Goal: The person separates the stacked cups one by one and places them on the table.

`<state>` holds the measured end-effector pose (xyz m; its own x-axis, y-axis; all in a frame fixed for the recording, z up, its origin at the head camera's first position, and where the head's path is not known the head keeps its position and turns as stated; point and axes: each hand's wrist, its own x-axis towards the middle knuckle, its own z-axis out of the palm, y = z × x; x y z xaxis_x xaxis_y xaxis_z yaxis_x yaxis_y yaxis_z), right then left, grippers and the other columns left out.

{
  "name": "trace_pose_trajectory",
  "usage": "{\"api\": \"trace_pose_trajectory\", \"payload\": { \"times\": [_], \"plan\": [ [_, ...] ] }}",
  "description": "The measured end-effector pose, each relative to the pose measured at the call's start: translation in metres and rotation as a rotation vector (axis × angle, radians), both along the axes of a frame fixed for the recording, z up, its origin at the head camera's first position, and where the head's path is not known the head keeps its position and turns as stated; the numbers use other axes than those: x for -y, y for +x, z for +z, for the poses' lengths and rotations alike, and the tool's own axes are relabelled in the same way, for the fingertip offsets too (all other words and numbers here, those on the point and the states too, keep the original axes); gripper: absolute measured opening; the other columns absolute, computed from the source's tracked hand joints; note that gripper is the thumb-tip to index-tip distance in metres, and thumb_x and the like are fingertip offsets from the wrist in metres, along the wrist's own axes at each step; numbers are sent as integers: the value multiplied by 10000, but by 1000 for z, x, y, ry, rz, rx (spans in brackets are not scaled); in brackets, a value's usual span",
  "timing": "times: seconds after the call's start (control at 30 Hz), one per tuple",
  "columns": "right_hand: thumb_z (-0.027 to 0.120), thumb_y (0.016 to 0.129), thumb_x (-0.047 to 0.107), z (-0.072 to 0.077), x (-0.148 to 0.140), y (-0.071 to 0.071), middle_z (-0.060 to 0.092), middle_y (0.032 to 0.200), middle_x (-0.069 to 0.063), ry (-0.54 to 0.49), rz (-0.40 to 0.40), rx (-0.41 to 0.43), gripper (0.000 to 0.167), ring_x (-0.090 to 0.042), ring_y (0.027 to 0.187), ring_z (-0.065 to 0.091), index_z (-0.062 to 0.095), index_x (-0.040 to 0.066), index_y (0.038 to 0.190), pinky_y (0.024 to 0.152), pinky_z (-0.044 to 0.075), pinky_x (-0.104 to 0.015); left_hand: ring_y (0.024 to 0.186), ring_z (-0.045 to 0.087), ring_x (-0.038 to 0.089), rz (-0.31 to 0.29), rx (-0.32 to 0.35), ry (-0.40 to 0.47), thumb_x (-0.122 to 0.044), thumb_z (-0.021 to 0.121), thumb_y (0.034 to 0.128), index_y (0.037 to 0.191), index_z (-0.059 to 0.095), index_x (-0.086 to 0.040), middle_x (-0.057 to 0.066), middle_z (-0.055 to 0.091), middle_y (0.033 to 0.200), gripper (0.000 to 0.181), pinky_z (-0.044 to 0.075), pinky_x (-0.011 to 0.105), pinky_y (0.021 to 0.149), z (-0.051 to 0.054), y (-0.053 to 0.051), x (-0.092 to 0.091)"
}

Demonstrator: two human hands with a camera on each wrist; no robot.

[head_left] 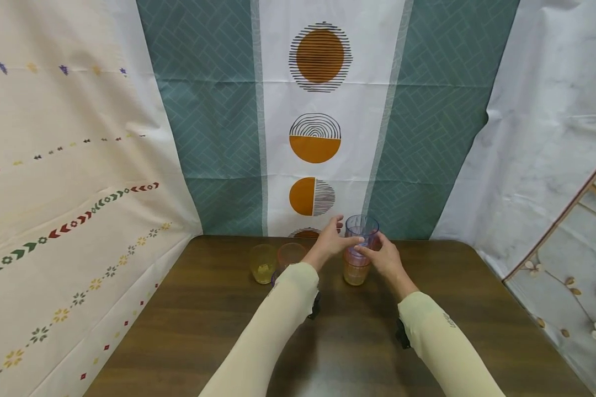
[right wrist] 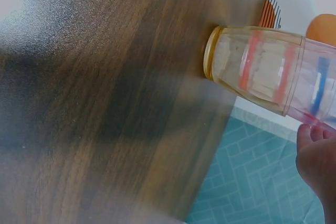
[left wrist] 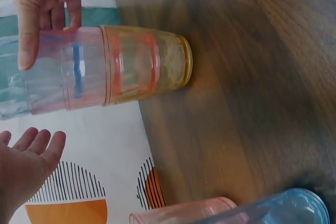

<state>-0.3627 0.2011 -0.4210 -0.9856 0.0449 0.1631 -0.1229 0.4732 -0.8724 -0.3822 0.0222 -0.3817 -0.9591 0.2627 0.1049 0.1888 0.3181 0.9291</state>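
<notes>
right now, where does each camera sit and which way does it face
Head: on the person's head, facing forward and down at the stacked cups; left hand, right hand and sleeves show.
Left wrist: on that wrist, facing the stacked cups; both hands show.
Right wrist: on that wrist, facing the table and stacked cups; part of the right hand shows.
Both wrist views share the yellow bottom cup.

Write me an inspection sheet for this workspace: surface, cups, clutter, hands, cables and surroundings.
Surface: brown wood-grain table.
Job's things: stack of nested see-through yellow, pink and blue tumblers; left of it, a see-through yellow tumbler, see-through pink tumbler and see-through blue tumbler.
Clutter: nothing seen.
Hands: right hand grips the stack; left hand open beside it, thumb contact unclear.
Cables: nothing seen.
Surroundings: teal-and-white cloth with orange circles behind; cream patterned cloth left; white floral cloth right.
</notes>
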Motion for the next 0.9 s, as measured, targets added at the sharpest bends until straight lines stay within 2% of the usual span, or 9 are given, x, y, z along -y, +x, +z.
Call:
{"api": "trace_pose_trajectory", "payload": {
  "times": [0.2,0.43,0.7,0.9],
  "plan": [
    [729,904,384,-1,2,0,489,1419,-248,9,4,9,796,-392,1273,481,352,13,1499,1076,391,-515,1381,401,328,12,13,14,-370,819,820,1545,291,-136,136,394,1527,926,393,487,1084,-3,-2,-5],
    [725,911,377,-1,0,1,457,1453,-251,9,-6,20,810,-401,1312,450,328,10,1514,1089,371,-524,1354,437,300,13,7,-31,-365,817,825,1539,301,-115,125,423,1508,916,395,463,1087,-3,-5,-11],
    [745,900,357,-1,-1,0,467,1445,-253,-21,-3,-3,827,-397,1313,458,323,-1,1515,1081,383,-519,1358,449,291,11,-21,-97,-404,783,848,1525,349,-93,113,438,1513,862,402,441,1083,1,-6,-13],
    [742,905,346,-3,-1,1,463,1450,-249,-54,14,-4,851,-384,1314,468,288,-13,1530,1083,388,-495,1353,458,300,25,-17,-88,-459,743,871,1525,350,-68,133,446,1505,858,405,430,1081,6,-6,-13]
  ]
}}
